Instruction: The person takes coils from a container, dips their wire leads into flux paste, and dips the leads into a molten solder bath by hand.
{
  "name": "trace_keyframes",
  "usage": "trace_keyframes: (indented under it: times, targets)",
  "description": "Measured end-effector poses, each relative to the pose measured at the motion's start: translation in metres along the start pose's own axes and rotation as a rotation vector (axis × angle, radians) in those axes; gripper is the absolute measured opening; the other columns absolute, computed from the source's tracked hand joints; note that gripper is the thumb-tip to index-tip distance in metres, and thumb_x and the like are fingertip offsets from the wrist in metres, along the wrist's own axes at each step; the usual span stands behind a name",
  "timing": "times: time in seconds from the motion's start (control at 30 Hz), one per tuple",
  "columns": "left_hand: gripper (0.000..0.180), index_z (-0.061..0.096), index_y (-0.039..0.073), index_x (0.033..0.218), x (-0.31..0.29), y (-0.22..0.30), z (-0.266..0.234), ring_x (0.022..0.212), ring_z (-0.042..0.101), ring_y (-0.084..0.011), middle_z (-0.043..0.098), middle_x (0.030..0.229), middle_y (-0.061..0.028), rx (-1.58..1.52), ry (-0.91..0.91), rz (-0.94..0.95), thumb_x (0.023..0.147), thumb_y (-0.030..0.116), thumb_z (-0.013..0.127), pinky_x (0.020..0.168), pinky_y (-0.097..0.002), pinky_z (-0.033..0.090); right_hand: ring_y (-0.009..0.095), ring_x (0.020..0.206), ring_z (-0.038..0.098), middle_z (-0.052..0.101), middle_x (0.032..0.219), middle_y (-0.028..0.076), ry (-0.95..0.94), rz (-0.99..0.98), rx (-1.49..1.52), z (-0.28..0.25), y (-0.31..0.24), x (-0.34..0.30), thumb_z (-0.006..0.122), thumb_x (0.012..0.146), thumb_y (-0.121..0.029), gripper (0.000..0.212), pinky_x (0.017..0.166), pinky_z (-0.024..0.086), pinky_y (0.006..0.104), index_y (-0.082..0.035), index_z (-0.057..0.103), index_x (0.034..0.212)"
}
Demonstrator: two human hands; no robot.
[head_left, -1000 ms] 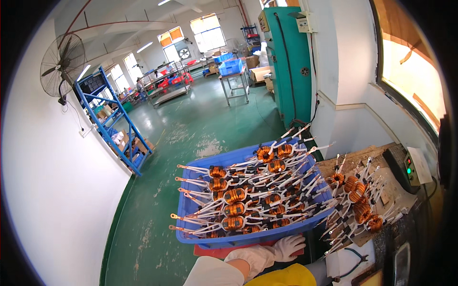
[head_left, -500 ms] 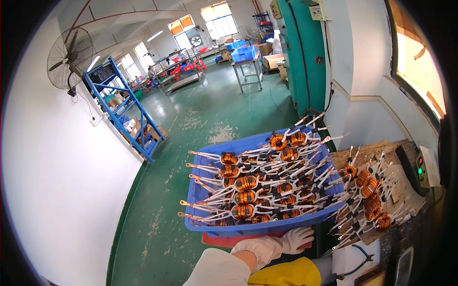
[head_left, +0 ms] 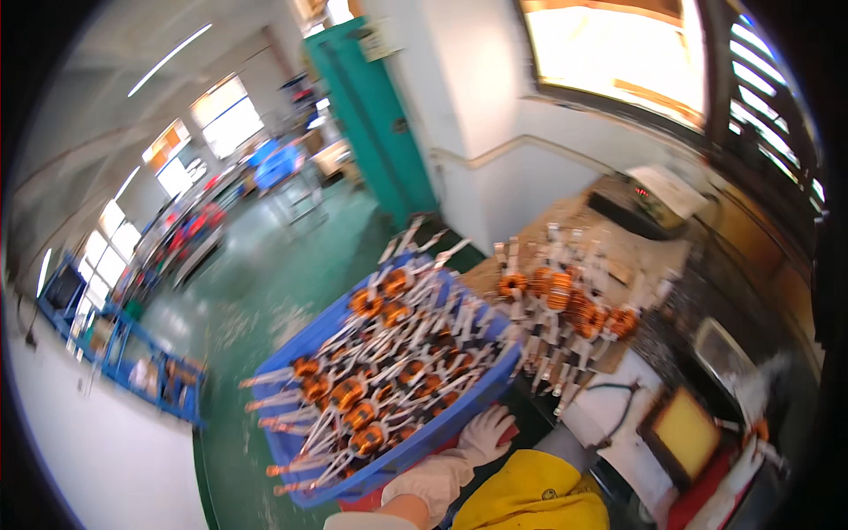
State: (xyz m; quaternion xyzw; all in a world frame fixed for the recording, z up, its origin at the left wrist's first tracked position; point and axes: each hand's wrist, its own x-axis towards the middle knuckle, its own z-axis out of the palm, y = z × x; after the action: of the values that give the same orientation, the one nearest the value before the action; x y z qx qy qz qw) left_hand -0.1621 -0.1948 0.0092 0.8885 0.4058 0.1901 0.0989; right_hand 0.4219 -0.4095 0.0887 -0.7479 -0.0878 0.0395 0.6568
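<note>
My left hand (head_left: 486, 435), in a white glove, rests on a red board-like surface (head_left: 360, 503) under the front of a blue plastic crate (head_left: 415, 453). Its fingers are stretched out, with nothing visible in them. The crate is heaped with copper-wound toroidal coils (head_left: 347, 395) with white-sleeved leads, many ending in ring terminals. At the lower right, a blurred white shape (head_left: 738, 484) beside a single copper coil (head_left: 758, 431) may be my right hand; its fingers cannot be made out.
More coils (head_left: 558, 290) lie on a brown board to the right of the crate. A yellow block in a dark frame (head_left: 685, 436), a dark cable loop (head_left: 618, 415) and a small device with a red display (head_left: 658, 199) stand beyond. A blue shelf (head_left: 132, 367) is far left.
The view has swung right, so the crate sits lower left and more of the bench shows. My left hand remains by the crate's front. The white shape and coil at right have come into view.
</note>
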Motion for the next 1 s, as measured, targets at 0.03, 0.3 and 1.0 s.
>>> trace_keyframes:
  times: [0.03, 0.3, 1.0]
  targets:
    - [0.058, 0.053, 0.011, 0.121, 0.008, 0.001, 0.001, 0.120, 0.047, -0.0338, 0.048, 0.129, -0.0142, 0.015, -0.007, -0.008, 0.068, 0.029, 0.071, 0.100, -0.0444, 0.039, 0.009, 0.065, 0.052, 0.060, 0.098, 0.003, 0.009, 0.031, 0.021, 0.007, -0.027, -0.027, 0.062, 0.089, -0.038, 0.037, 0.052, 0.040, 0.0210, -0.012, 0.055, 0.114]
    - [0.059, 0.054, 0.011, 0.120, 0.010, 0.002, 0.013, 0.119, 0.046, -0.0368, 0.050, 0.126, -0.0149, 0.105, -0.011, 0.048, 0.069, 0.034, 0.071, 0.098, -0.0469, 0.039, 0.007, 0.042, 0.045, 0.056, 0.077, 0.002, 0.096, -0.013, 0.227, 0.025, -0.041, -0.037, 0.062, 0.087, -0.017, 0.039, 0.036, 0.038, 0.0205, -0.012, 0.044, 0.121]
    - [0.059, 0.053, 0.006, 0.122, -0.009, 0.001, 0.017, 0.117, 0.047, -0.0388, 0.051, 0.126, -0.0206, 0.128, 0.137, 0.131, 0.073, 0.036, 0.065, 0.097, -0.0494, 0.039, 0.012, 0.046, 0.054, 0.058, 0.079, 0.009, 0.071, -0.038, 0.164, 0.019, -0.045, -0.047, 0.066, 0.081, -0.018, 0.057, 0.037, 0.047, 0.0265, -0.004, 0.037, 0.128]
